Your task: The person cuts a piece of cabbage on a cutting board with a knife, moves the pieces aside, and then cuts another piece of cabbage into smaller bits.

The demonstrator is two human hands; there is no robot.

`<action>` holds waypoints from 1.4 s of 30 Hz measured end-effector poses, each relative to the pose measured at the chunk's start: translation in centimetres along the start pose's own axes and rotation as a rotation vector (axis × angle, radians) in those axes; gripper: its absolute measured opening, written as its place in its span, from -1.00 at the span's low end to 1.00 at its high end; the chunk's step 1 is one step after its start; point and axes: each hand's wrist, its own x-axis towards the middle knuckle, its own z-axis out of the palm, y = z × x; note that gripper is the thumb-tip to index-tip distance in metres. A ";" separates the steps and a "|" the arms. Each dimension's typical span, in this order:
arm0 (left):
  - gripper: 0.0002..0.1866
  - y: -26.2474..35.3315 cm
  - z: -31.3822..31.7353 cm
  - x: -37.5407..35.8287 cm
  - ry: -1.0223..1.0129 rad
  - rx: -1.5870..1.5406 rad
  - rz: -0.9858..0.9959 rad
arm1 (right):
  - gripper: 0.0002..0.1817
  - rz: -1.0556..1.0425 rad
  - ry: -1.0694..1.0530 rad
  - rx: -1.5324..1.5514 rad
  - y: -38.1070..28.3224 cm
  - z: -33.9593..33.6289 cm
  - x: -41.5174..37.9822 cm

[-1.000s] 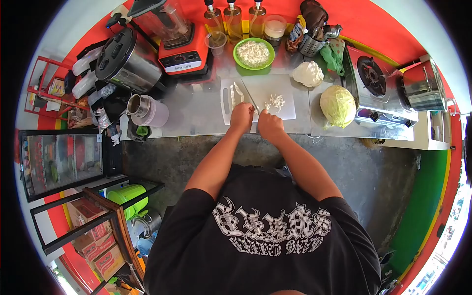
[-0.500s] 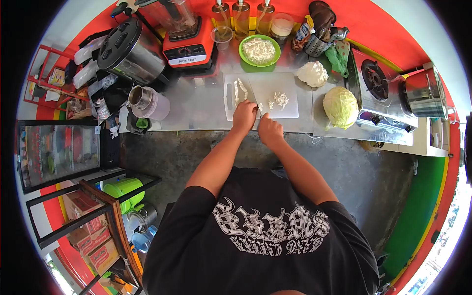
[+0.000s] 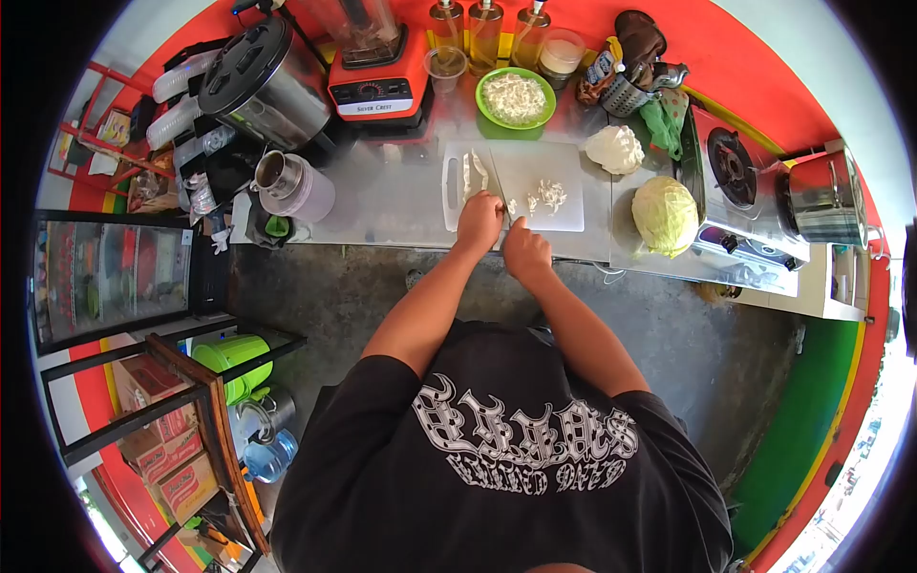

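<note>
My left hand is closed at the near edge of the white cutting board, fingers curled over the lower end of pale white strips. The strips, perhaps cabbage, stretch away from my fingers along the board. In my right hand I grip a knife, whose blade lies close against my left fingertips and is mostly hidden. Right of the blade lies a small pile of chopped white pieces, with a few bits nearer the knife. Behind the board, a green bowl holds shredded white pieces.
A cabbage and a white, partly cut head sit right of the board, before the gas stove. A red blender, oil bottles and a plastic cup stand behind. A steel jug is left.
The view has shifted slightly, so the counter items appear a little to the right. Both hands keep nearly the same place on the board; the chopped pile looks much the same.
</note>
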 end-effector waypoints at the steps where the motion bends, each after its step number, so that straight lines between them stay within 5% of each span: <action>1: -0.97 -0.2 0.1 0.0 0.018 -0.008 0.010 | -0.76 -0.001 0.007 0.026 0.0 -0.2 0.3; 17: -0.91 0.3 -1.4 -1.1 -0.028 0.105 0.178 | -0.77 -0.042 -0.026 0.034 0.2 -1.2 0.8; 32: -0.86 0.6 -0.8 -2.1 0.110 0.146 0.084 | -0.76 -0.007 0.034 0.092 2.7 -0.3 0.0; 42: -0.89 1.6 0.2 1.2 -0.019 0.162 0.161 | -0.70 0.039 0.082 0.144 4.4 -2.1 0.7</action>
